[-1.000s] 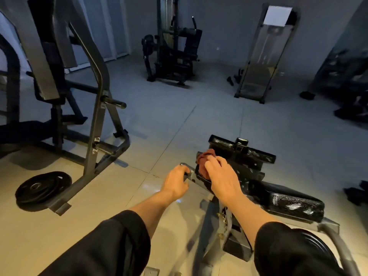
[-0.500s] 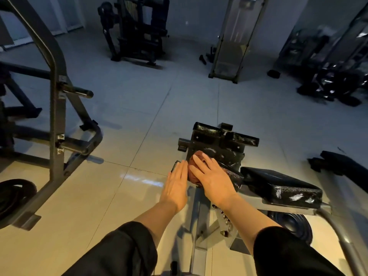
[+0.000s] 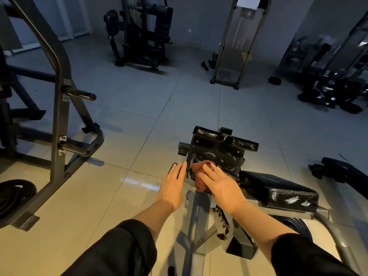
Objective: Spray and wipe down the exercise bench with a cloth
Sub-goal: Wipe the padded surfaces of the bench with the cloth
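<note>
Grey rack (image 3: 57, 108) left; weight plate (image 3: 14, 198) (floor); dark machine (image 3: 143, 34) behind

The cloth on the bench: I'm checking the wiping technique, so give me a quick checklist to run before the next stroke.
1. Cloth under the wiping hand: ok, the right hand presses it with fingers spread flat.
2. Cloth on the padding: ok, it lies on the black pad near its left edge.
3. Left hand clear of the stroke: ok, it rests open against the pad's left end, beside the cloth.
4. Spray bottle within reach: cannot tell, none shows in the head view.
5. Pad wetted: cannot tell, only glossy streaks show.
6. Seat pad wiped: cannot tell.
</note>
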The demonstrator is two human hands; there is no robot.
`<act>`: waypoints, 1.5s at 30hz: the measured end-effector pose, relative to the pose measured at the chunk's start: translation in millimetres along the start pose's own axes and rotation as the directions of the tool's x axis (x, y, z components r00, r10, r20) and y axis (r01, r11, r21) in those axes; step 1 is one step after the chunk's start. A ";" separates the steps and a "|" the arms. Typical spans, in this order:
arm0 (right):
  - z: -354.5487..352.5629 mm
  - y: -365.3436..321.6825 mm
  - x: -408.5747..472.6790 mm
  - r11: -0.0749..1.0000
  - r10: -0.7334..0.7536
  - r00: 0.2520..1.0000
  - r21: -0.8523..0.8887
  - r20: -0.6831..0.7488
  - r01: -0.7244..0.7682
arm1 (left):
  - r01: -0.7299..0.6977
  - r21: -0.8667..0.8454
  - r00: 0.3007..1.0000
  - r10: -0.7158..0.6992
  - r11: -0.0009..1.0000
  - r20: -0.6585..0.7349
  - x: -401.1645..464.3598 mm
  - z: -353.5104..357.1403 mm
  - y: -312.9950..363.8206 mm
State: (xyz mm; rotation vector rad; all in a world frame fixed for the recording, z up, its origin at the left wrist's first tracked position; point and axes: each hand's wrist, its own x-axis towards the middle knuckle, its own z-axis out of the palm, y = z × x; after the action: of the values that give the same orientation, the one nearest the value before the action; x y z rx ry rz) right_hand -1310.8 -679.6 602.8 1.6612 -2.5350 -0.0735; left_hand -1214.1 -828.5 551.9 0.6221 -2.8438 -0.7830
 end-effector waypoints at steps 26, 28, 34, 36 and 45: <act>6.3 1.3 -9.6 0.999 -0.050 0.994 -0.025 -0.098 0.048 | 0.100 0.078 0.994 -0.103 0.992 0.036 -0.7 -2.3 0.7; 6.5 10.9 -27.5 0.998 -0.056 0.993 -0.042 -0.103 0.052 | 0.099 0.081 0.994 -0.103 0.992 0.041 -1.8 -3.7 3.5; 12.1 36.7 -90.0 0.996 -0.007 1.000 -0.093 -0.005 0.007 | 0.063 0.064 0.997 -0.065 0.996 0.029 -7.3 -2.8 6.2; 2.8 39.3 -99.7 0.994 0.052 0.999 -0.093 0.012 -0.050 | 0.052 0.067 0.999 -0.053 0.996 0.012 -9.7 -0.5 5.1; -2.0 -21.3 2.5 1.000 -0.026 0.999 -0.015 -0.030 0.026 | 0.044 0.036 0.999 -0.044 0.998 -0.006 -14.6 0.4 3.7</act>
State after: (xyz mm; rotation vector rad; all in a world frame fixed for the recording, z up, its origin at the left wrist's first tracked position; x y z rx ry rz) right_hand -1292.2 -690.4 602.8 1.6773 -2.4851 -0.0685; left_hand -1202.3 -819.3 553.2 0.6933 -2.8544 -0.7370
